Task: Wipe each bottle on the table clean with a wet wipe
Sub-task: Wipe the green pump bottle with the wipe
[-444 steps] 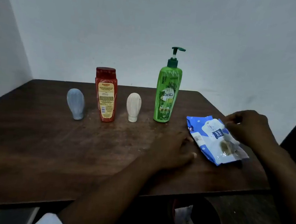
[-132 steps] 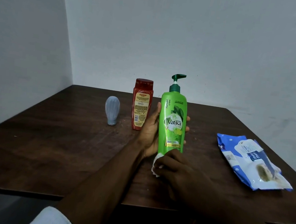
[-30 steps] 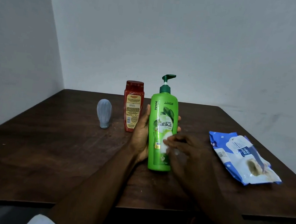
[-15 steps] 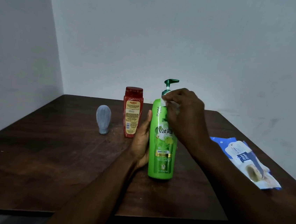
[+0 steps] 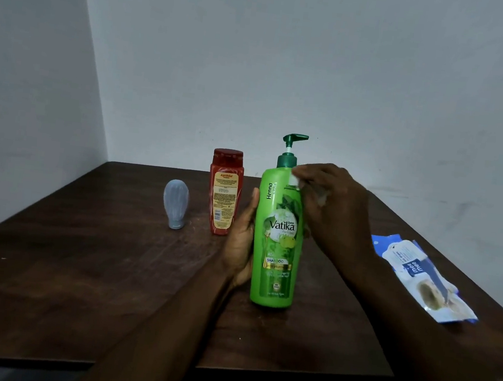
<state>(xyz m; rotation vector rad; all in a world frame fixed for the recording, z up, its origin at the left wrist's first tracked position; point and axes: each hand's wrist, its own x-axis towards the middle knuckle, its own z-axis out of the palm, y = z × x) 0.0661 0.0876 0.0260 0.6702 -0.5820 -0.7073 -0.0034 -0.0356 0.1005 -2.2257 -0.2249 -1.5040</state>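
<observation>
Dark wooden table (image 5: 81,265) against pale walls: a person's left hand (image 5: 240,245) wrapped round the left side of a green pump bottle (image 5: 279,239), thumb pointing up its flank, the other fingers hidden behind it. The bottle stood upright near the middle of the table. The right hand (image 5: 332,208) pinched a white wet wipe (image 5: 294,181) in curled fingers and pressed it to the bottle's right shoulder, just below the dark green pump collar. Farther back and to the left stood a red bottle (image 5: 224,192) with its cap on, and left of that a small grey-blue bottle (image 5: 175,204) resting on its cap. At the right edge lay a blue-and-white wipe pack (image 5: 421,276), flat, its flap peeled back. None of the bottles showed its contents.
</observation>
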